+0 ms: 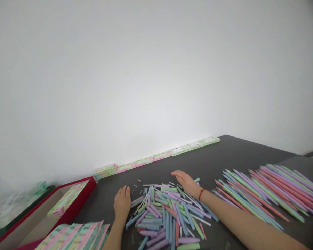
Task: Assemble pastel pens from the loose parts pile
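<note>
Head view: dk table [198,161] w/ pastel pcs [165,215], white wall [156,76] behind

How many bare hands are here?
2: the bare left hand, at the left edge of the jumbled slim pastel sticks; the bare right hand, at their far right side.

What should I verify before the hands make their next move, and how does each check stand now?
1. Left hand beside the pile: ok, at its left edge.
2. Left hand free of pieces: cannot tell, palm side hidden.
3. Right hand fingers extended: ok, at the pile's far right.
4. All small bits within the pile: not ok, a red bit lies apart beyond it.
5. Long sticks lying roughly parallel: ok.
6. Red box open: ok.
</note>
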Available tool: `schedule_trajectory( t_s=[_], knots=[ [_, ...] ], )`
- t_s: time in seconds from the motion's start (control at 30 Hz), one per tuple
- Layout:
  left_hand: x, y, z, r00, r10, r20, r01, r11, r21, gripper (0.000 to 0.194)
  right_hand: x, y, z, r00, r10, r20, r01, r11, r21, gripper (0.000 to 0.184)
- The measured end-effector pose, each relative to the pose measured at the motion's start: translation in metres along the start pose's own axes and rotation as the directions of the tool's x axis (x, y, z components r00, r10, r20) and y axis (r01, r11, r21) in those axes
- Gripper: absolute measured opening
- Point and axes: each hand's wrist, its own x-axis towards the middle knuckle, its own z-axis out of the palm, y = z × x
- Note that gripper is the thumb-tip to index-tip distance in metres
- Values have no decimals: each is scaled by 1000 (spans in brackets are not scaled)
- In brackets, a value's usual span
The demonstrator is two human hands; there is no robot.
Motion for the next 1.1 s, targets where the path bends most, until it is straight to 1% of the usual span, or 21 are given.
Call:
schedule_trajectory(
  t_s=[0.07, 0.13, 0.23, 0.3, 0.4, 0.53, 0.63, 0.8, 0.93, 1.03, 1.1],
  knots=[
    [10, 4, 6, 997, 72, 39, -72, 997, 8, 28, -2, 15, -13, 989, 118, -92, -122, 992, -39, 41],
    [20, 10, 11, 985, 148, 87, -147, 989, -12, 33, -7, 29, -24, 963, 220, -158, -234, 969, -81, 35],
    [32, 19, 17, 950, 271, 157, -260, 962, -87, 39, -16, 40, -29, 935, 298, -192, -327, 935, -140, 26],
    [34, 24, 20, 919, 346, 191, -322, 935, -147, 44, -20, 38, -24, 935, 306, -181, -336, 926, -171, 26],
    [29, 29, 25, 879, 421, 224, -376, 901, -215, 49, -22, 27, -11, 950, 280, -139, -303, 933, -194, 29],
    [19, 35, 28, 851, 467, 240, -405, 875, -265, 49, -23, 8, 3, 971, 226, -77, -237, 952, -192, 38],
    [10, 40, 28, 850, 475, 226, -404, 865, -299, 48, -26, -3, 7, 981, 187, -42, -192, 965, -178, 41],
    [-5, 52, 24, 871, 453, 190, -365, 855, -369, 43, -30, -15, 12, 986, 163, -16, -164, 974, -159, 40],
    [-15, 62, 23, 900, 406, 156, -308, 848, -431, 33, -30, -22, 20, 987, 159, -11, -158, 976, -149, 31],
    [-22, 70, 21, 925, 357, 128, -255, 835, -488, 30, -30, -29, 28, 985, 171, -22, -172, 975, -140, 21],
    [-25, 74, 20, 938, 328, 114, -223, 820, -527, 29, -31, -35, 34, 981, 188, -40, -192, 972, -133, 20]
  ],
)
